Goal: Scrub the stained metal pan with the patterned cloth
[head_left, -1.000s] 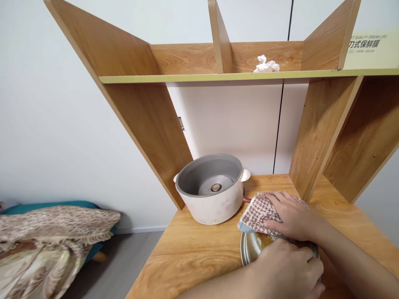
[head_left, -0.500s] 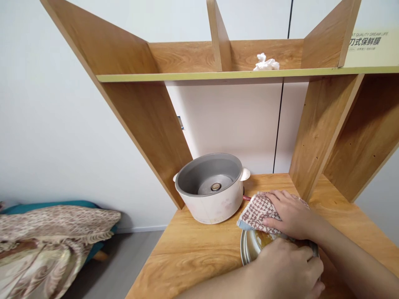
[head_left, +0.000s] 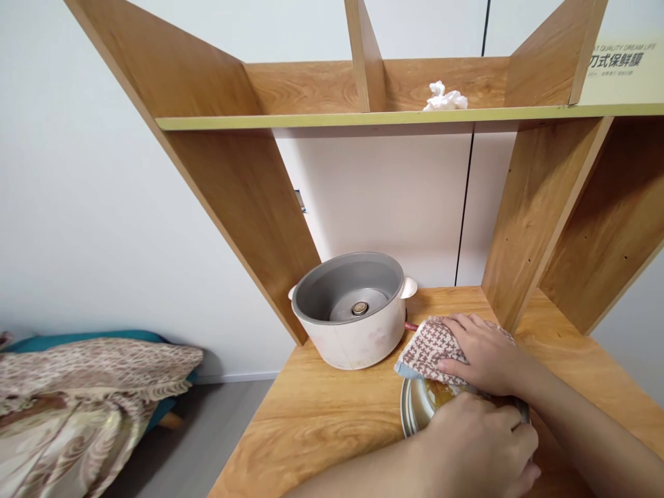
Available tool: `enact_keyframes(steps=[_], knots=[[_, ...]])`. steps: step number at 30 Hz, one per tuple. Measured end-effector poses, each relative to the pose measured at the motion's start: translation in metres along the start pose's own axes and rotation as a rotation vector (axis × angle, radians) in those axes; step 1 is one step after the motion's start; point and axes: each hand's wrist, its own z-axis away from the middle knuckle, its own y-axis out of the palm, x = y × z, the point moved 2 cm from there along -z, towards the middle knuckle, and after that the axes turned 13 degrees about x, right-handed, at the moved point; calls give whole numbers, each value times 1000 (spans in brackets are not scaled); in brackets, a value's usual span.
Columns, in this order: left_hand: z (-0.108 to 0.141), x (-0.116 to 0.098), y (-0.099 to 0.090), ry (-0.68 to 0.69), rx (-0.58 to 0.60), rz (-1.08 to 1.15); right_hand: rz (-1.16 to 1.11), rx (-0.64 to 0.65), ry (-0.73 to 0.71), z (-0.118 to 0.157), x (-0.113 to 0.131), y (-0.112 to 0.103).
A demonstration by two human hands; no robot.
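My right hand [head_left: 485, 353] lies over a brown-and-white patterned cloth [head_left: 430, 349], its thumb apart and its fingers curving over the far side, holding the cloth against a round metal vessel [head_left: 413, 408]. In front of it, my left hand [head_left: 480, 443] is closed above the vessel's near side. Whatever is inside its curled fingers is hidden. Something yellowish-brown shows on the metal between the hands. To the left of the cloth stands a white rice cooker body [head_left: 357, 346] without a lid, its grey inside bare, with a round metal piece in the centre.
Wooden uprights flank the tabletop [head_left: 295, 429], and a shelf with a yellow-green edge [head_left: 311, 122] crosses above. Crumpled white tissue [head_left: 446, 99] lies on that shelf, left of a pale box [head_left: 622, 76]. A patterned blanket [head_left: 98, 373] covers blue furniture at the far left.
The camera view has shifted slightly. Both hands keep nearly the same pose on the cloth and the vessel.
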Motion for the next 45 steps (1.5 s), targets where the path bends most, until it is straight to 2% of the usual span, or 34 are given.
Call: enact_keyframes(steps=[10, 15, 25, 29, 34, 39, 45], knots=[[0, 0, 4, 12, 88, 17, -9, -1, -5, 0, 1, -1], [0, 0, 2, 9, 60, 11, -2, -17, -12, -1, 0, 1], [-1, 1, 1, 12, 132, 7, -27, -10, 3, -1, 0, 0], [-1, 1, -1, 5, 107, 11, -27, -21, -3, -1, 0, 1], [-2, 1, 0, 8, 146, 6, -24, -25, 8, 0, 1, 0], [-1, 1, -1, 10, 103, 0, -32, -10, 21, 0, 2, -1], [-2, 2, -4, 4, 158, 25, -19, -30, 5, -1, 1, 0]])
